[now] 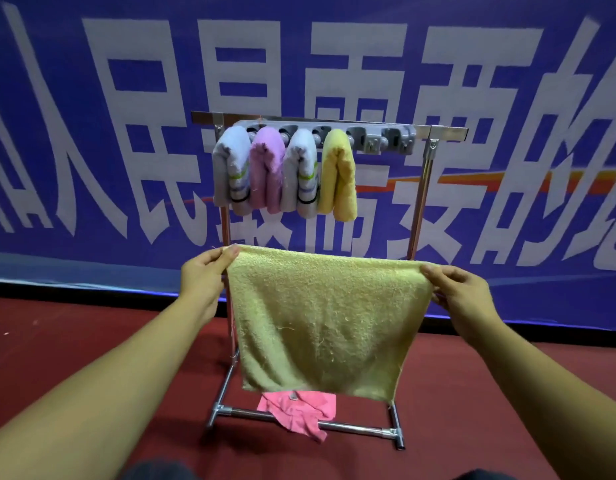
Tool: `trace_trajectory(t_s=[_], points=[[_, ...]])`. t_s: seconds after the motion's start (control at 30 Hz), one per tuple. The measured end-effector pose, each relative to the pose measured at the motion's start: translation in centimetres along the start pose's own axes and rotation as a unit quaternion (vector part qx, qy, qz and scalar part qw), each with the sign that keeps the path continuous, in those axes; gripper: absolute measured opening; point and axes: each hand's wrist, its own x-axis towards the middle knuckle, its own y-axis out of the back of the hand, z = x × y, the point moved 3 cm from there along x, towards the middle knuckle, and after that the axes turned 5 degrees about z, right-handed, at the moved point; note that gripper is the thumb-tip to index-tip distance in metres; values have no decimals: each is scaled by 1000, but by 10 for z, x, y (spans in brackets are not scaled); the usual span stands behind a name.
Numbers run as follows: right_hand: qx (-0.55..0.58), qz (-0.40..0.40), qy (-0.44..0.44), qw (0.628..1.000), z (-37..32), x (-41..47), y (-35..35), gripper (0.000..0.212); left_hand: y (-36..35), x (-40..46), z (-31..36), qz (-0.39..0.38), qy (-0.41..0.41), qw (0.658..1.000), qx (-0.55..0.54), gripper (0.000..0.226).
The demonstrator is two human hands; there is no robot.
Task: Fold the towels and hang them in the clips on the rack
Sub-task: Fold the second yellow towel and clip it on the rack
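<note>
clip bar [325, 138]: four left clips filled by hung towels [284, 171] | right-end clips bare, open approach from front | below bar: spread yellow towel [322, 323] between both hands blocks the centre | pink cloth [299, 412] over base rail | floor [74, 341] either side of rack free

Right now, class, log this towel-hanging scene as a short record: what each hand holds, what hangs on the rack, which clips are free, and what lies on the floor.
Left hand: pinching the yellow towel at its top left corner
Right hand: pinching its top right corner
Held towel: spread flat, unfolded
Rack: four folded towels clipped, namely grey, purple, grey, yellow
Free clips: right end of the clip strip
Floor: pink towel crumpled over the base bar
</note>
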Motion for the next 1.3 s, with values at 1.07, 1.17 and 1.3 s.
trace_trajectory(t_s=[1.07,1.17,1.3], points=[[-60,125,-110,984,193,10,-38,13,26,15,-196,126,111,985,28,16],[-122,125,-47,984,187,9,-39,18,28,19,-193,127,51,985,106,9],[-173,137,-17,975,182,5,-40,23,18,14,-192,78,-25,975,209,13]])
